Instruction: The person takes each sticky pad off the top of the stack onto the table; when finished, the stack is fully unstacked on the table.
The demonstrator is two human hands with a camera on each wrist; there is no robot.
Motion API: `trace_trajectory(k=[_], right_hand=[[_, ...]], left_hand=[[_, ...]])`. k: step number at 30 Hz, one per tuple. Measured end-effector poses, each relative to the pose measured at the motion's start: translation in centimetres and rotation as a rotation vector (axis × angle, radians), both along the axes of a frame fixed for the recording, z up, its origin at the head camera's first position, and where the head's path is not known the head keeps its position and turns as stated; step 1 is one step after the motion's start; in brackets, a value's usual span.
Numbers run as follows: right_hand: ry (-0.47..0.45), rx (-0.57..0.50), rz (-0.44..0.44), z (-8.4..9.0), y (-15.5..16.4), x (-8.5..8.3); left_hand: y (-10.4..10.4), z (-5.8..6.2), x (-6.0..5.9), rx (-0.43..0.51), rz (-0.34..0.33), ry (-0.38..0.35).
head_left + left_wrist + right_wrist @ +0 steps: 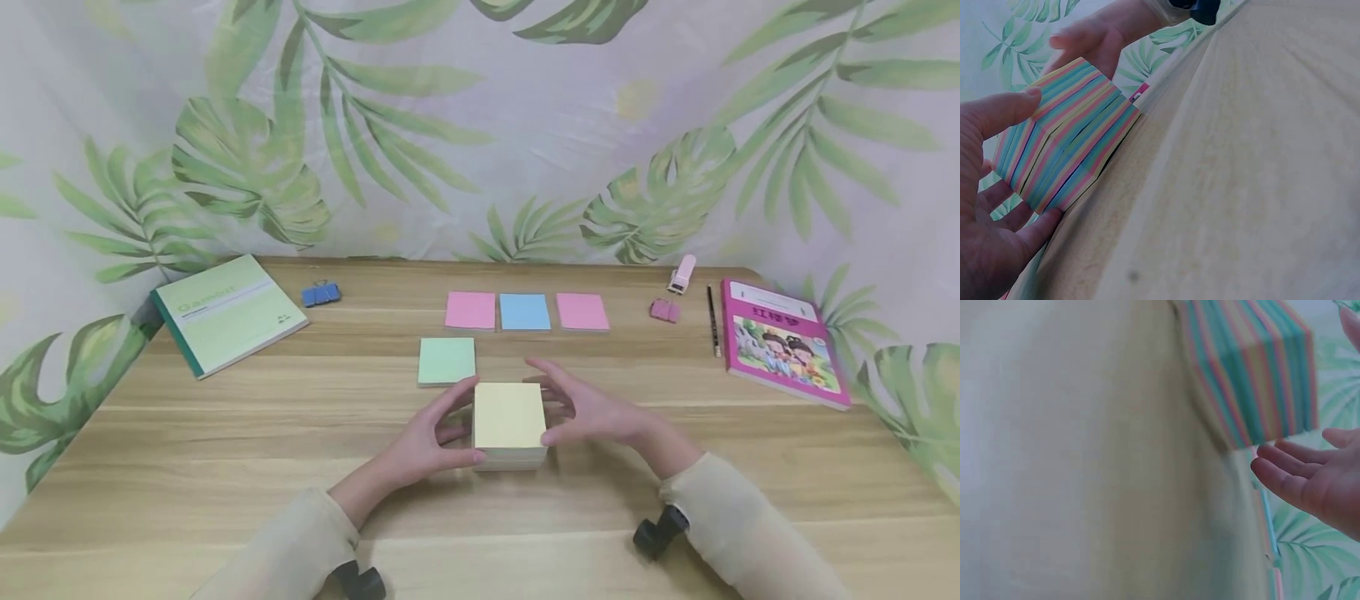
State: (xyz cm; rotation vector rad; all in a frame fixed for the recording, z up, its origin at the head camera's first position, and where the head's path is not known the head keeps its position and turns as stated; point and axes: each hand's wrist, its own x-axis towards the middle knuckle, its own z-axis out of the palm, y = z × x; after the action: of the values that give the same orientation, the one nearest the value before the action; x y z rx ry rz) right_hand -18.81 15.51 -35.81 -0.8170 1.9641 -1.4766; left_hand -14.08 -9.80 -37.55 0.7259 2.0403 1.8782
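— What are the fingers doing?

— The left hand [420, 442] has its fingers [1004, 109] spread and nearly straight, thumb and fingertips touching the left side of the note block [510, 421]. The right hand [588, 408] is loosely open on the block's right side; the right-wrist view shows its fingers [1285, 475] just beside the striped edge, and I cannot tell whether they touch.

— How are the hands posed?

— Palms face each other, with the block between them. Both forearms come in from the near edge, sleeves low over the tabletop [225, 467].

— Where is the block, and what room is around it?

— It sits on the tabletop at the middle, yellow sheet on top. A green pad [447, 360] lies just behind and left of it. Bare wood stretches left, right and toward the near edge. A notebook [228, 312] and a pink book [783, 342] lie well apart at the sides.
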Motion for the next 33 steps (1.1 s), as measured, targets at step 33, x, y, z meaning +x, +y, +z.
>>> trace_trajectory(k=[33], right_hand=[[-0.186, -0.229, -0.122, -1.0, 4.1, 0.1]], left_hand=[[0.0, 0.1, 0.0, -0.028, 0.000, 0.047]])
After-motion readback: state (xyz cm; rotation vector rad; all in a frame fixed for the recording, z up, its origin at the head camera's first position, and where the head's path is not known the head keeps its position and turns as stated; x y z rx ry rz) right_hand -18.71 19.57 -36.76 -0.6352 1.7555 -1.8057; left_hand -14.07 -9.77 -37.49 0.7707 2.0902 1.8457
